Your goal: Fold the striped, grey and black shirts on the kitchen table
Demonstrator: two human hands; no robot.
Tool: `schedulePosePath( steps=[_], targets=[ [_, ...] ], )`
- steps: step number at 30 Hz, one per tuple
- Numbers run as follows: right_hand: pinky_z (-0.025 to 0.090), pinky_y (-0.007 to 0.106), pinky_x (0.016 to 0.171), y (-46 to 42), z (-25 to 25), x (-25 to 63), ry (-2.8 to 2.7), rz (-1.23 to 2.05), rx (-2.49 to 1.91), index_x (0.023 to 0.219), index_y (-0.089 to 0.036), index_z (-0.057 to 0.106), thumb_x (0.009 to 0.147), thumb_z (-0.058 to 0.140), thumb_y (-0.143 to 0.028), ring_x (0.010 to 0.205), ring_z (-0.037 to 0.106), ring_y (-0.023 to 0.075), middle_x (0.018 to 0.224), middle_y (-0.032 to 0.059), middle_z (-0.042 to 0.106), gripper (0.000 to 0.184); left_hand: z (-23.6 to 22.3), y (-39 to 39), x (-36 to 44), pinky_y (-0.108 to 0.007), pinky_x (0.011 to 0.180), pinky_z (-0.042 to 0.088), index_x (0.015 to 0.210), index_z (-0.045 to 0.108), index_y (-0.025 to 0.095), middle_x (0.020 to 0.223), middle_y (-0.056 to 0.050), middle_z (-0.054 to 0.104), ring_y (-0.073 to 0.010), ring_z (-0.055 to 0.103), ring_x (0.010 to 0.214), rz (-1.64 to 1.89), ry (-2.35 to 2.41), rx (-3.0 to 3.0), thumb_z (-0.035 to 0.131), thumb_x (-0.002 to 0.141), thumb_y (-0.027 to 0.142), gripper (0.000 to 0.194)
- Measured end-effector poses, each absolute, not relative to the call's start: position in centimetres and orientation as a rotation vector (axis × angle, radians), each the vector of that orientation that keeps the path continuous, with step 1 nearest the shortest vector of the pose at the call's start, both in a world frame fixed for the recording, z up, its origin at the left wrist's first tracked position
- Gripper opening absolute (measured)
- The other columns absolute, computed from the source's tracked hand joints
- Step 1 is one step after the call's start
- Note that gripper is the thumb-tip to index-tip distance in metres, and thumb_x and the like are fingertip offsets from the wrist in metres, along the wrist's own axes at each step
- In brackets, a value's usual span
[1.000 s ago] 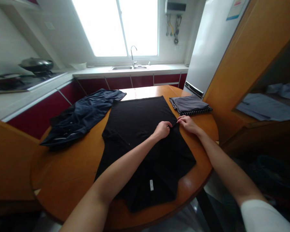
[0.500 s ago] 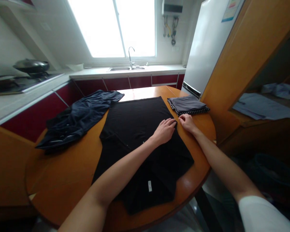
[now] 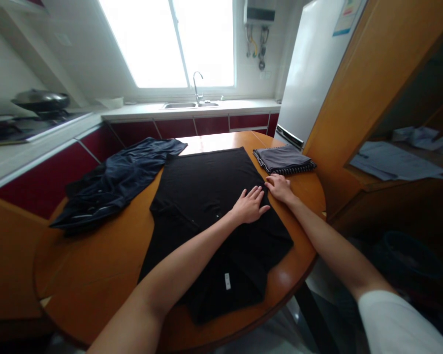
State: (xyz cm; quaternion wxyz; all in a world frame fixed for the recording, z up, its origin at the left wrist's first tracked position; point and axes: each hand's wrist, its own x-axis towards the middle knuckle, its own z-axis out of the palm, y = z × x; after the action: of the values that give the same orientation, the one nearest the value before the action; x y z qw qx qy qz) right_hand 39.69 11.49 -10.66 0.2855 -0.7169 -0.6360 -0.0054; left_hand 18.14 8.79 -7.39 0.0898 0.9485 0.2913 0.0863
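A black shirt [image 3: 206, 177] lies spread on the round wooden table [image 3: 96, 275], with small buttons near its middle and a white label [image 3: 227, 281] close to the near edge. Flat on the shirt's right half rests my left hand [image 3: 249, 205], its fingers stretched and thumb apart. My right hand [image 3: 279, 188] is at the shirt's right edge, fingers bent and pinched on the cloth there. Just beyond it sits a folded stack of grey and striped cloth [image 3: 284, 158].
Dark blue clothing [image 3: 129, 172] lies crumpled at the table's left. Behind the table run a counter with a sink [image 3: 186, 105] and a stove with a lidded wok [image 3: 40, 101]. A white fridge [image 3: 306, 69] stands at the right, near a shelf with papers [image 3: 398, 160].
My left hand has let go of the shirt's right edge and spread flat a little inward. My right hand has shifted slightly left onto that edge. The view has turned slightly.
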Motion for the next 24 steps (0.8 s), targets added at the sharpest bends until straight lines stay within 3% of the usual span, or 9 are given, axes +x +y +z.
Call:
schedulePosePath(
  steps=[5,10,17,24],
  targets=[
    [0.046,0.048,0.103,11.1,-10.4,39.9,-1.705,0.031,-1.794,0.104,-0.023,0.075,0.091,0.055,-0.026,0.117,0.061,0.0298,0.125,0.0107,0.07,0.024,-7.7,8.8,18.2,-0.052,0.124,0.015,0.156,0.035,0.016,0.166,-0.013,0.025,-0.0266,0.017,0.155,0.287,0.903,2.787,0.034,0.104,0.054,0.065],
    [0.051,0.043,0.101,10.8,-10.4,39.9,-1.692,0.08,-1.602,0.105,-0.019,0.076,0.091,0.047,-0.024,0.107,0.068,0.027,0.111,0.012,0.075,0.033,-8.0,8.7,18.3,-0.053,0.124,0.017,0.157,0.032,0.014,0.167,-0.013,0.022,-0.0274,0.015,0.156,0.268,0.929,2.806,0.034,0.103,0.053,0.067],
    [0.037,0.05,0.119,11.3,-12.0,39.1,-1.986,0.232,-1.441,0.128,-0.017,0.069,0.093,0.045,-0.029,0.137,0.051,0.0296,0.143,0.0128,0.06,0.044,-8.8,9.0,18.4,-0.055,0.123,0.021,0.156,0.03,0.002,0.166,-0.017,0.023,-0.0285,0.021,0.154,0.346,1.012,2.835,0.028,0.102,0.03,0.061],
    [0.03,0.055,0.122,10.1,-11.7,38.4,-2.038,0.196,-1.543,0.144,-0.02,0.057,0.093,0.044,-0.028,0.148,0.037,0.0306,0.156,0.0101,0.046,0.053,-9.0,9.2,18.2,-0.053,0.123,0.021,0.156,0.034,0.01,0.167,-0.013,0.024,-0.0272,0.021,0.154,0.334,1.015,2.846,0.029,0.103,0.031,0.058]
  ],
)
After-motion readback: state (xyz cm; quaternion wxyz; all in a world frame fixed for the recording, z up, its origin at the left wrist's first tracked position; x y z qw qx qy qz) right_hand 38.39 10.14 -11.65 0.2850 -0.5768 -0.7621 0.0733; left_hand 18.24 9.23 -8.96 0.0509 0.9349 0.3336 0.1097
